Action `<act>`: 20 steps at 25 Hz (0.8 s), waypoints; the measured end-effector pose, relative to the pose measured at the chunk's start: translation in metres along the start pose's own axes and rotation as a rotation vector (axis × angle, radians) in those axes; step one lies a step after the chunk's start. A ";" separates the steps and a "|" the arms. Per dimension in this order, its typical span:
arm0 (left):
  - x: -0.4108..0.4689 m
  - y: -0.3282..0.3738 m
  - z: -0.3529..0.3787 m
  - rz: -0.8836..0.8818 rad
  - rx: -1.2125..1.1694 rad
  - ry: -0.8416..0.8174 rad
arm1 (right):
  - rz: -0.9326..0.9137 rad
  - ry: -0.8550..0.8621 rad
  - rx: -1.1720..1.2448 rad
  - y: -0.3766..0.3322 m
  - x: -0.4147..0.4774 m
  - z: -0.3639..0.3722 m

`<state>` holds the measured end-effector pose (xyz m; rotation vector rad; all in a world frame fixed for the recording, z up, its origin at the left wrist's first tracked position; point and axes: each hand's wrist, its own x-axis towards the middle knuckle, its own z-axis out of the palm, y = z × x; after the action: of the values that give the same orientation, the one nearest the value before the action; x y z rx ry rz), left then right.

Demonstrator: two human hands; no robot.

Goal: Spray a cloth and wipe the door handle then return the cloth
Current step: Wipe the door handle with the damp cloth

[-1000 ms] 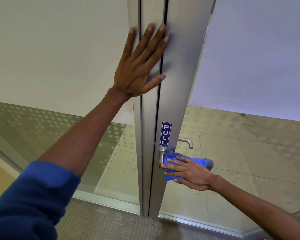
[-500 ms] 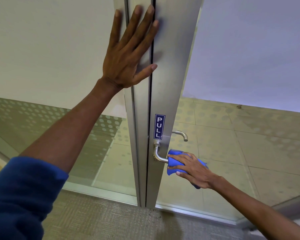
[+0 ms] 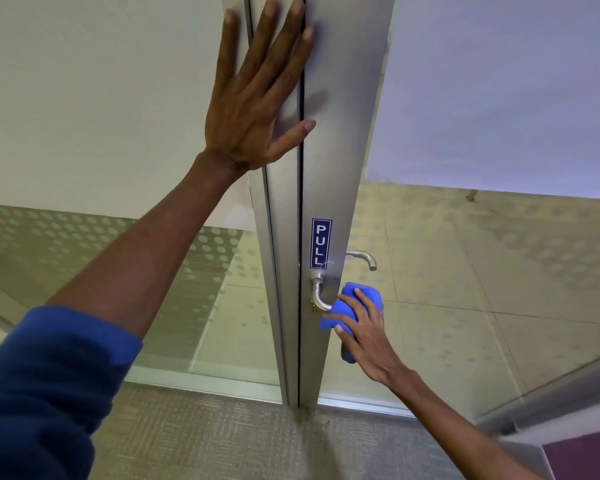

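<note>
Blue cloth is bunched around the lever part of the near door handle, on the right side of the metal door frame. From the head view I see the right hand clamped on the cloth, fingers curled over it and pressing it against the handle. The left hand lies flat and spread across the frame seam above, fingers apart, gripping nothing. A blue PULL sticker sits just above the handle base. A second handle shows behind the glass. I see a blue sleeve on the left arm.
</note>
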<state>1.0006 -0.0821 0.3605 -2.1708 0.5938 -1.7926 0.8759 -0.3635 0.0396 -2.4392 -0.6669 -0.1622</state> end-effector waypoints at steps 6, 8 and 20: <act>0.000 0.001 0.001 -0.008 0.008 0.010 | 0.180 0.052 -0.174 -0.041 0.007 0.020; 0.000 -0.001 0.003 -0.008 0.006 0.014 | 0.172 0.073 -0.341 -0.053 0.012 0.026; -0.002 -0.006 0.012 0.028 -0.056 0.038 | -0.306 -0.105 -0.612 -0.020 0.035 0.013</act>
<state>1.0130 -0.0764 0.3592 -2.1575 0.6879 -1.8277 0.8957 -0.3275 0.0488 -2.9178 -1.1777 -0.4131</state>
